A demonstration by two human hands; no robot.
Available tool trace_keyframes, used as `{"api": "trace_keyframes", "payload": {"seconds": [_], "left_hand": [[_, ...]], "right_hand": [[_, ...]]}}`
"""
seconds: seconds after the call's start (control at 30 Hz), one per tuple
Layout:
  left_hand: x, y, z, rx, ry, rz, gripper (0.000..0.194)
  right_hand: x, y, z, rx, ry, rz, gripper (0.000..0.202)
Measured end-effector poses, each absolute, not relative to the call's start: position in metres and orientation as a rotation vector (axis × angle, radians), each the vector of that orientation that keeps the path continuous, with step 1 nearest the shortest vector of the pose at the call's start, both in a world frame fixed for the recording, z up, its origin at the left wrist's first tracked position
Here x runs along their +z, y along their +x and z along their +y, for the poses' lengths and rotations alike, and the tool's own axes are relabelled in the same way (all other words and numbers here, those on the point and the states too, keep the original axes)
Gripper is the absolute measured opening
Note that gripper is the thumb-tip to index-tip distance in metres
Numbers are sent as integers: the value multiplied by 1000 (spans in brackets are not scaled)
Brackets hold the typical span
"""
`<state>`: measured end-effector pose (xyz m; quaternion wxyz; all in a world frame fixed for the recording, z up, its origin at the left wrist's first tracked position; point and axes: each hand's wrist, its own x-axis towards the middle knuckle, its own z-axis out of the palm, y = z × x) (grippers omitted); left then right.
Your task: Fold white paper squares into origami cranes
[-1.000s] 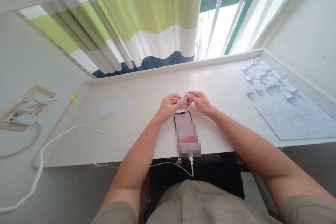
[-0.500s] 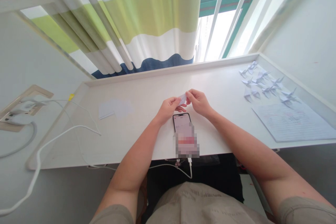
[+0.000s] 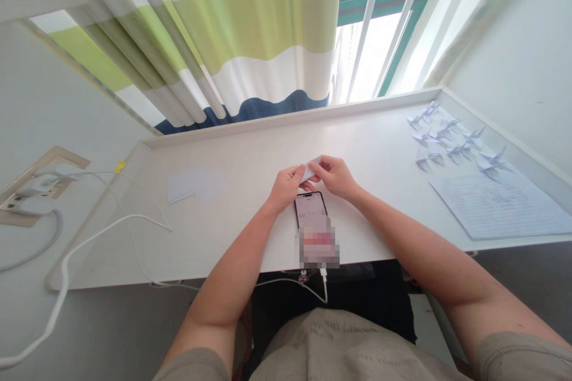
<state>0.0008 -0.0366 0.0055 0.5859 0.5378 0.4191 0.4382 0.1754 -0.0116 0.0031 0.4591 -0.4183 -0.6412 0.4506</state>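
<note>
Paper (image 3: 308, 173) — seemingly folded — spans left grip (image 3: 286, 186), right grip (image 3: 336, 176).

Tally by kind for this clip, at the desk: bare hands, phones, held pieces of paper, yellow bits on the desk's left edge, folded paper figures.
Hands, left hand and right hand: 2
Phone: 1
Held paper: 1
Yellow bit: 1
Folded paper figures: too bunched to count surely
Total, figures left out: 5
</note>
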Motion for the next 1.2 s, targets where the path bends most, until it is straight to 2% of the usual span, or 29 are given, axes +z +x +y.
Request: {"api": "trace_keyframes", "payload": {"seconds": [0.23, 0.67, 0.9, 1.0, 1.13, 1.2], "left_hand": [[7, -5, -38, 939, 1210, 904, 57], [10, 0, -41, 943, 1243, 982, 51], [4, -1, -39, 914, 1263, 1018, 51], [-1, 1, -39, 1038, 1495, 1211, 49], [-3, 1, -40, 1199, 2156, 1353, 66], [-3, 0, -38, 1122, 2402, 1340, 58]], "right_hand": [[6, 180, -9, 1170, -1010, -1470, 47], [6, 175, -13, 1251, -1007, -1379, 62], [6, 174, -13, 1260, -1005, -1329, 63], [9, 173, -15, 1235, -999, -1337, 59], [10, 171, -16, 1194, -1016, -1338, 55], [9, 170, -15, 1213, -1047, -1305, 54]]}}
